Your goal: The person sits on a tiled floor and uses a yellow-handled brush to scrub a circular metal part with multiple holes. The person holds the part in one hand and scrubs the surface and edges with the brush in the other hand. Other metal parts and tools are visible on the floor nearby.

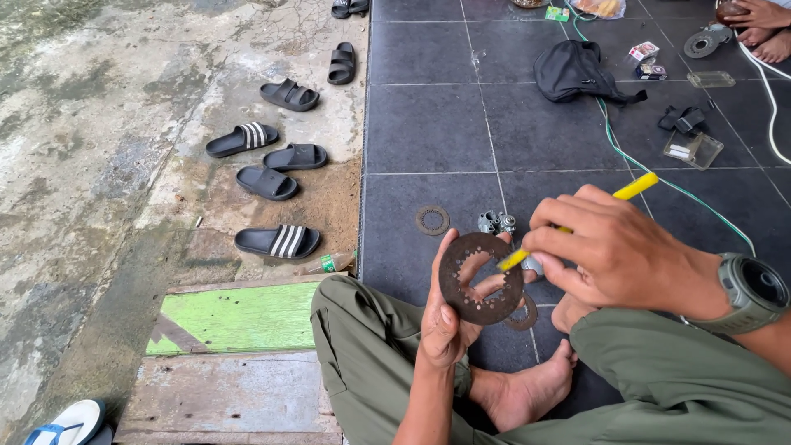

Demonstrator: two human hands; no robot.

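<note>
The left hand [445,317] is holding a rusty perforated metal ring plate [480,278] upright above the crossed legs, its grip pinching the plate at the lower edge. The right hand [614,247] is closing its grip around a yellow-handled tool [636,189], whose tip is touching the inner edge of the plate. A smaller ring [432,220] and a small metal part [495,222] are lying on the dark tiled floor [428,124] just beyond

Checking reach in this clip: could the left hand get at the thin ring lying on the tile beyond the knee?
Probably not as is: the left hand is holding the perforated disc, though the tile around the ring is bare.
</note>
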